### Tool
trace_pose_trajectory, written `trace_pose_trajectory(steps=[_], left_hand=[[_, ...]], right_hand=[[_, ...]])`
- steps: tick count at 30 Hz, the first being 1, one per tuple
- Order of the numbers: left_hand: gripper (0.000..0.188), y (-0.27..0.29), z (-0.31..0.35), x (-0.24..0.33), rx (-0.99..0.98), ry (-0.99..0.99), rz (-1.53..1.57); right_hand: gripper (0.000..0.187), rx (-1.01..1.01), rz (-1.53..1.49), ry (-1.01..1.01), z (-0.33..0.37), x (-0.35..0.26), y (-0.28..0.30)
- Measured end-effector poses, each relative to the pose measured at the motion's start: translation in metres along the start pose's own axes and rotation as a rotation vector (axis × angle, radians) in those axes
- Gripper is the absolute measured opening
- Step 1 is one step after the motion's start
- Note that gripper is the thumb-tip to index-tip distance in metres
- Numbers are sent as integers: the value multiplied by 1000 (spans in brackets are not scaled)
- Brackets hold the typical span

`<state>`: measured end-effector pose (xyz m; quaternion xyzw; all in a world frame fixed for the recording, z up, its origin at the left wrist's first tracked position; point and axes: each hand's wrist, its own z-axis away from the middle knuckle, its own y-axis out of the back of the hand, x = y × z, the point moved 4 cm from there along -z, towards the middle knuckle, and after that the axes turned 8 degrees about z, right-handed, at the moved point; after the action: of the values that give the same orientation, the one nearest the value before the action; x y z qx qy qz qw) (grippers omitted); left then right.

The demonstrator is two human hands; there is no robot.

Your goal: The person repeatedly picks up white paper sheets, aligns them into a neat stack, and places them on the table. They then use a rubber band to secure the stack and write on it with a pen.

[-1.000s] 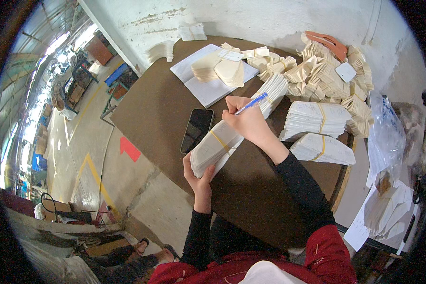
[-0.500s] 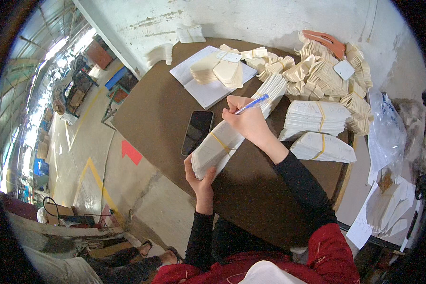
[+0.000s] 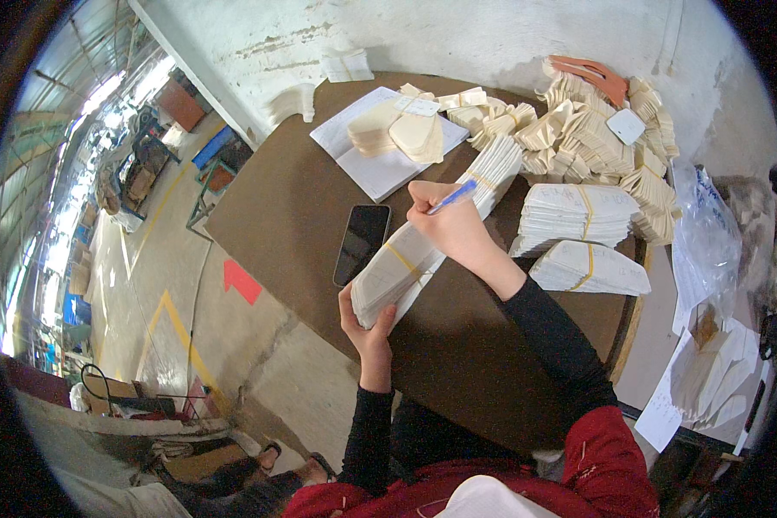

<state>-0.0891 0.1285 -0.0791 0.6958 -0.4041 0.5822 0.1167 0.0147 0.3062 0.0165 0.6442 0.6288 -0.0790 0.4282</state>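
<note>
A blue pen (image 3: pixel 454 197) is pinched in my right hand (image 3: pixel 457 226), which rests on a long stack of white cut pieces (image 3: pixel 397 269). A yellow band circles that stack, which slants across the brown table. My left hand (image 3: pixel 371 328) grips its near end, with the thumb on the near side and the fingers at the left. The pen's tip is hidden by my right hand. Just left of the stack lies a black phone (image 3: pixel 363 243). Two more banded white stacks, a larger one (image 3: pixel 570 214) and a smaller one (image 3: pixel 590 269), sit right of my right hand.
An open notebook (image 3: pixel 367 173) with cream cut pieces (image 3: pixel 419 138) on it lies at the far left of the table (image 3: pixel 276 186). Many cream bundles (image 3: pixel 578 138) are heaped at the back right, under an orange-brown piece (image 3: pixel 596 78). Plastic bags (image 3: pixel 708 233) and papers lie at right.
My right hand and the pen have shifted slightly, the pen tilting lower and a little to the left. My left hand keeps its hold on the stack.
</note>
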Motion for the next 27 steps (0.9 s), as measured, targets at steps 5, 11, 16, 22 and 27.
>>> trace_pose_trajectory(steps=[5,11,16,22,27], left_hand=[[61,1,-1,-1,15,-5,-1],[60,2,-2,-3,34,34,32],[61,3,-3,-5,48,46,16],[61,3,-3,-5,46,35,21],[61,3,-3,-4,45,25,12]], right_hand=[[24,53,-59,29,-4,-4,18],[26,-234,-153,-14,-2,-5,18],[24,-296,-104,-5,2,-4,11],[25,-244,-118,-31,-2,2,14],[25,-262,-112,-17,-1,2,13]])
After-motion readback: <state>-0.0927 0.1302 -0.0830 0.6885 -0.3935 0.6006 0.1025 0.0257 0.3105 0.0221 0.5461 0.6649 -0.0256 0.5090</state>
